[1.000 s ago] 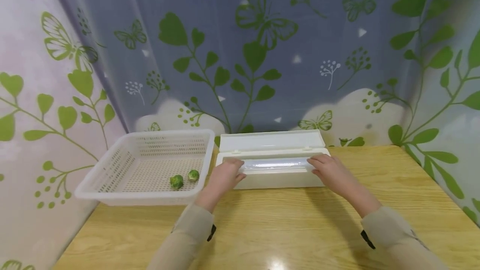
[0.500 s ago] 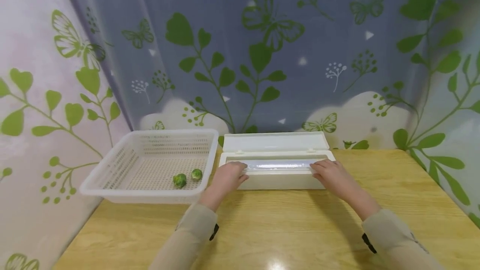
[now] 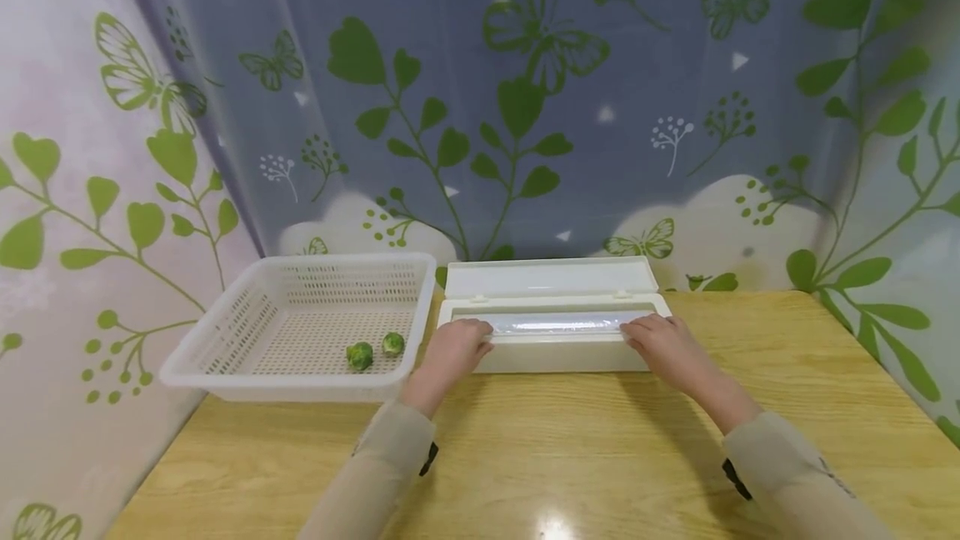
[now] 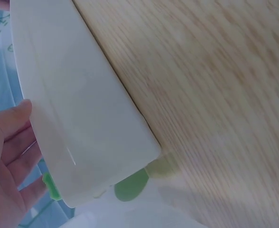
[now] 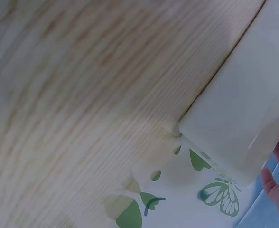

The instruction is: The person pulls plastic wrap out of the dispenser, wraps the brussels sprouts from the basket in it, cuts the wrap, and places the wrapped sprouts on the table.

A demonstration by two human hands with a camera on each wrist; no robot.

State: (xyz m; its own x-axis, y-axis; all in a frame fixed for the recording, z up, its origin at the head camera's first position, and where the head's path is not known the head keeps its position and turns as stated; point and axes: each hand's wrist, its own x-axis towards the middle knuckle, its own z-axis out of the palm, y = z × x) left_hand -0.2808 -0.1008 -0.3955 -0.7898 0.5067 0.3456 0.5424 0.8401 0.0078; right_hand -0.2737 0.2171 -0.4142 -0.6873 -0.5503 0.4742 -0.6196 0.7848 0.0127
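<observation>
The left hand (image 3: 452,351) and right hand (image 3: 666,346), fingers half-curled, hold the clear film roll (image 3: 557,322) by its ends, within the opening of the white box (image 3: 561,357) at 12 o'clock; the front wall (image 4: 87,114) stands at the roll's 6 o'clock. At 9 o'clock sits a white basket (image 3: 277,391), two sprouts (image 3: 359,356) near its 4 o'clock corner. Farther, the open lid (image 3: 553,277) leans back. The roll's long axis runs 9 to 3 o'clock.

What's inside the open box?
A shiny roll, apparently plastic film, lies lengthwise in the box. The left hand and right hand cover its ends; whatever is beneath it is hidden by the roll and front wall.
</observation>
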